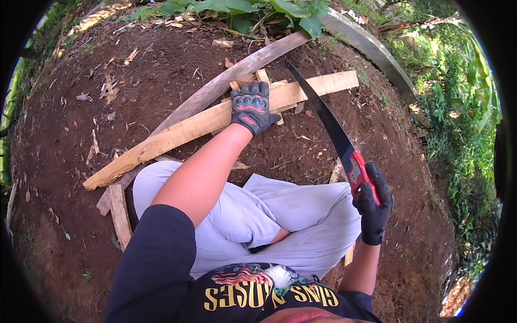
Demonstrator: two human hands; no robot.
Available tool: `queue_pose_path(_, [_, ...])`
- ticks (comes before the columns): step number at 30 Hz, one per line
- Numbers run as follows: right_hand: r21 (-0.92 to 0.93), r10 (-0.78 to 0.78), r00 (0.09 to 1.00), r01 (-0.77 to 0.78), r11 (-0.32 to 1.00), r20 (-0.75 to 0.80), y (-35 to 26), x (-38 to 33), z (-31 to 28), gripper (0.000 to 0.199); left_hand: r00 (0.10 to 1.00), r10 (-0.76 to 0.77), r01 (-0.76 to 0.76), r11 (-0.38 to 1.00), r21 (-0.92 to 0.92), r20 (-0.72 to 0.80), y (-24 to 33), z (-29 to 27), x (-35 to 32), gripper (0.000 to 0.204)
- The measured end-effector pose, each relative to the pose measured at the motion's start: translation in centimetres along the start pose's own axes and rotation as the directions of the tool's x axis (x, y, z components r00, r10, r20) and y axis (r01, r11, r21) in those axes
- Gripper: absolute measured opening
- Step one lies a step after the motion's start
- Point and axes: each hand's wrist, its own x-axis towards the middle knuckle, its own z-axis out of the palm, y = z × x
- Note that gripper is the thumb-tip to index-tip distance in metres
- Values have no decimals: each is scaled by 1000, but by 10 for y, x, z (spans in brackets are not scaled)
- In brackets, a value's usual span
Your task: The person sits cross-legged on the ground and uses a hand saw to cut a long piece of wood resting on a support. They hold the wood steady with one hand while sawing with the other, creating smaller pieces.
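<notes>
My left hand (251, 106), in a black glove with red trim, presses down on a long pale wooden plank (183, 129), its fingers reaching over the top and the thumb out to the right. Gripped in my right hand (374, 207), also black-gloved, is a handsaw (328, 121) with a red and grey handle. The dark blade points up and to the left, crossing the plank toward its right end. From this view I cannot tell whether the teeth touch the wood. Short wood pieces (262, 76) lie under and behind the plank near my left hand.
A weathered greyish board (215, 86) lies behind the plank on brown soil (64, 134). Another wood piece (119, 215) rests by my left knee. Leafy plants (237, 11) grow at the back, beside a curved grey beam (371, 46). My crossed legs (242, 215) are close in front.
</notes>
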Motion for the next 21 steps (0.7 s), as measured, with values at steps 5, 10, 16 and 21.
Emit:
queue_pose_path(5, [-65,25,999,-27,998,-24,2,-1,8,50,971,95,-119,988,-95,-221,-16,22,5,92])
queue_pose_path(10, [-80,-55,998,53,995,-23,-6,27,51,48,972,93,-123,984,-130,-216,-15,23,3,88])
queue_pose_path(16, [-215,-311,949,314,925,50,14,122,123,45,948,103,-144,983,-117,-302,-20,34,3,84])
queue_pose_path(21, [-58,-90,993,95,994,74,4,144,120,44,964,92,-126,984,-124,-249,-16,25,5,85])
